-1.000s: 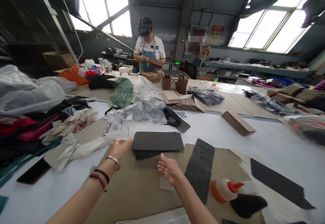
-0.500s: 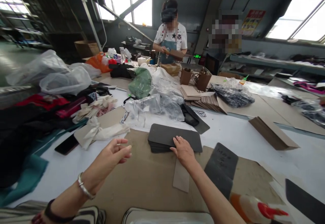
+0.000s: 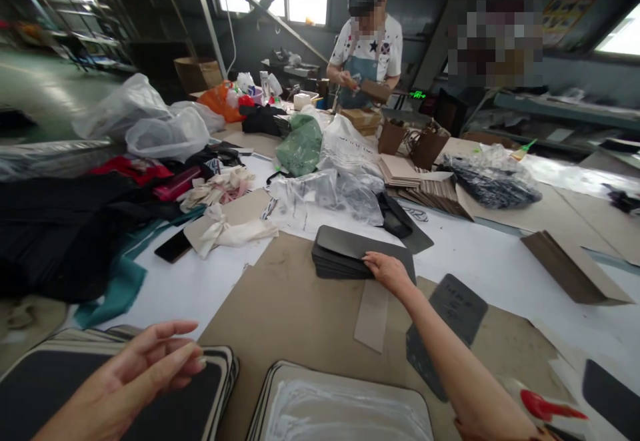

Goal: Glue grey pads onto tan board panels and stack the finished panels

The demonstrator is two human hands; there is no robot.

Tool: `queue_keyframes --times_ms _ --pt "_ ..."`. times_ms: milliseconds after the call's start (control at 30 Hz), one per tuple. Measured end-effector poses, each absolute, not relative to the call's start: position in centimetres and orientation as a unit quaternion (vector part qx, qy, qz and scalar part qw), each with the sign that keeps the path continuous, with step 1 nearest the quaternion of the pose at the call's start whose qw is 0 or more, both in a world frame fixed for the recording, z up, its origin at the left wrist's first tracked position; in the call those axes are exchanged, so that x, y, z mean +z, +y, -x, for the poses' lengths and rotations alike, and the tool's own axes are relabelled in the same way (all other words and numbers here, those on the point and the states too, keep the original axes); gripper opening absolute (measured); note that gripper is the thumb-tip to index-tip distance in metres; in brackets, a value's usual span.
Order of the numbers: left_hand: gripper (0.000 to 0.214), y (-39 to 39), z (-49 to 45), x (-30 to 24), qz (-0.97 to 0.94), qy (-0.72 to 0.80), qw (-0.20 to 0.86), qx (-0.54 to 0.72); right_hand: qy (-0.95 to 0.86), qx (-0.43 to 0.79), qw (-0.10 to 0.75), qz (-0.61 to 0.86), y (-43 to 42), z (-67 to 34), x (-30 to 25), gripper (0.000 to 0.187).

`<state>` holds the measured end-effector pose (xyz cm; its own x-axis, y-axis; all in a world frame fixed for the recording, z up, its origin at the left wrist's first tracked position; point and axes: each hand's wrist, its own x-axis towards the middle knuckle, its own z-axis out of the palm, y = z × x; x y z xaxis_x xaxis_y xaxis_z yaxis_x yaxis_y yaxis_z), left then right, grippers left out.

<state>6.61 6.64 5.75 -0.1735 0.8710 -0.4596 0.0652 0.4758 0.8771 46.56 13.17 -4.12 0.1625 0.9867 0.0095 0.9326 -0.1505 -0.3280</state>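
Note:
My right hand (image 3: pixel 389 271) reaches forward and rests on the near edge of a stack of dark grey rounded panels (image 3: pixel 345 254) lying on a brown cardboard sheet (image 3: pixel 295 307). Its fingers lie flat on the top panel and hold nothing. My left hand (image 3: pixel 145 367) hovers low at the near left, fingers loosely stretched and apart, empty, just above a stack of flat pieces with a black face and pale edges (image 3: pixel 75 387). A narrow beige strip (image 3: pixel 373 314) lies under my right wrist.
A second pale stack (image 3: pixel 345 404) sits at the near edge. A dark stamped panel (image 3: pixel 450 321) and a glue bottle with red cap (image 3: pixel 545 407) lie right. Plastic bags (image 3: pixel 330 187), fabric (image 3: pixel 60 234) and a phone (image 3: pixel 173 245) crowd the left. A person (image 3: pixel 369 47) works across the table.
The view swung left and down. My left hand drew back from the dark panels to the near left stack. My right hand moved forward onto the dark panel stack.

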Motion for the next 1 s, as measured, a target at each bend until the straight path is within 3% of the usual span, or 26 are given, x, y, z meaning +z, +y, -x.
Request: queue_keyframes --times_ms 167,267,400,500,600,667,800,900,1000 --pt "0.06 2.5 -6.6 4.7 -0.311 0.613 0.657 0.309 -0.571 0.015 0.153 0.807 12.9 -45.0 -2.1 0.029" --pt "0.066 0.5 -8.5 3.8 -0.238 0.545 0.751 0.286 -0.586 -0.047 0.176 0.789 10.0 -42.8 0.5 0.028" --pt "0.096 -1.8 -11.6 3.4 -0.129 0.443 0.827 0.322 -0.76 -0.177 0.191 0.596 1.8 -37.5 3.2 0.028" --pt "0.088 -3.4 -13.1 3.5 -0.098 0.407 0.854 0.309 -0.825 -0.208 0.192 0.49 -4.9 -32.5 3.7 0.028" --pt "0.043 -5.1 -13.7 3.3 -0.09 0.454 0.837 0.292 -0.832 -0.177 0.213 0.48 -10.2 -28.7 3.1 0.031" --pt "0.023 -6.2 -13.7 2.8 -0.08 0.515 0.799 0.3 -0.822 -0.144 0.243 0.494 -13.2 -27.4 2.1 0.029" --pt "0.03 -8.1 -12.8 1.5 -0.074 0.538 0.776 0.321 -0.678 -0.015 0.323 0.66 -19.1 -27.7 -1.1 0.031" --pt "0.033 -9.2 -11.9 1.0 -0.073 0.515 0.794 0.316 -0.35 0.158 0.444 0.81 -22.8 -27.7 -3.8 0.049" --pt "0.033 -9.9 -11.3 0.4 -0.081 0.507 0.803 0.303 -0.07 0.361 0.561 0.742 -24.6 -26.4 -5.7 0.059"
